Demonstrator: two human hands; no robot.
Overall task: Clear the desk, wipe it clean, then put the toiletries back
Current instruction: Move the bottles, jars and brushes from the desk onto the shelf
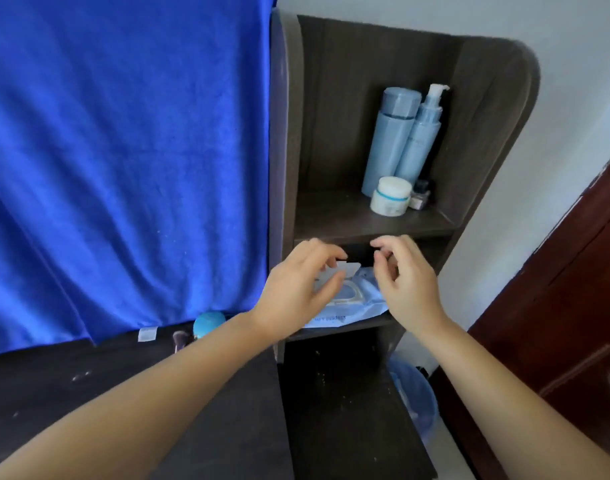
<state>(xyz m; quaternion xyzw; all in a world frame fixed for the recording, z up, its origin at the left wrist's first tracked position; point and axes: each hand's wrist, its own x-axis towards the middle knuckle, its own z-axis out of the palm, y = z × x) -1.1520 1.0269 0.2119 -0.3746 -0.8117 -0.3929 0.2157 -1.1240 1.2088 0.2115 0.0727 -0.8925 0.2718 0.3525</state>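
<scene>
On the lower shelf (348,329) lies a blue wipes pack (352,299), its white lid flap (345,268) pinched up by the left hand (296,289), while the right hand (404,282) hovers beside it, fingers loosely curled, holding nothing.

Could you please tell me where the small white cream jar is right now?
The white cream jar stands on the upper shelf right of centre, in front of two tall blue bottles, above both hands.
</scene>
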